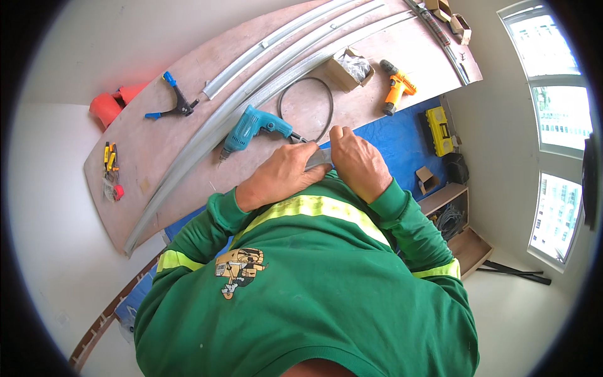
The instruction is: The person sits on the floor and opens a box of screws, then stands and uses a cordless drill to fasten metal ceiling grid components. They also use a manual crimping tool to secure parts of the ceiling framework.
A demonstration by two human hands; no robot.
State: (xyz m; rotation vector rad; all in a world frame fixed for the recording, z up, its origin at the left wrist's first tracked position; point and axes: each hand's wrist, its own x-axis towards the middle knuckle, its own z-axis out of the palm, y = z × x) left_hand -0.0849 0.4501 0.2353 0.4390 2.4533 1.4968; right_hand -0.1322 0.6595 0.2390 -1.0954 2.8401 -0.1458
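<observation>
Close to my body, near the table's front edge, both hands meet at a small grey, partly see-through piece (318, 158). My left hand (279, 174) is closed on it, the thumb below and the fingers above. My right hand (359, 162) is curled at its other end. What lies inside the right fingers is hidden. Just beyond my left hand, a teal corded drill (254, 128) rests on the wooden table (182, 135), its black cable (331, 103) looped behind. An open carton (349, 70) with a plastic bag inside stands farther back.
Long metal channels (251, 85) run across the table. A blue-handled tool (173, 103), yellow-handled tools (110, 160) and an orange cordless drill (398, 87) lie around them. To the right are a yellow toolbox (439, 130) on a blue sheet (402, 135) and a wooden box (471, 248).
</observation>
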